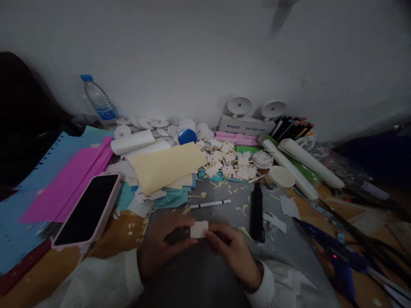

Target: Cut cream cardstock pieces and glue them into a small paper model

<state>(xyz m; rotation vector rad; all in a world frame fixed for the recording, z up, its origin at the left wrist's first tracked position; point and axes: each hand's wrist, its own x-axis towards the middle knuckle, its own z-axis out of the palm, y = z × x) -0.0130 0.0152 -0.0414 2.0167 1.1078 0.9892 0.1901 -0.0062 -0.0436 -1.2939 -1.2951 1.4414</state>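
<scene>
A small white paper piece (199, 229), roughly rectangular, is held up in front of me over a dark grey mat (205, 273). My right hand (233, 250) pinches its right edge between thumb and fingertips. At the left edge, the thumb and forefinger of my left hand (160, 244) grip its upper and lower corners. Just beyond lies a white marker pen (210, 204) with dark bands. To the right of it rests a black box cutter-like tool (257, 214). Several small cut-out paper figures (224, 158) are heaped behind the pen.
A phone (88, 209), magenta paper (67, 184) and cream sheet (168, 167) lie left. A blue glue gun (334, 252) with a red light lies right, near a paper cup (281, 176) and white rolls (311, 162). A water bottle (99, 100) leans at the wall.
</scene>
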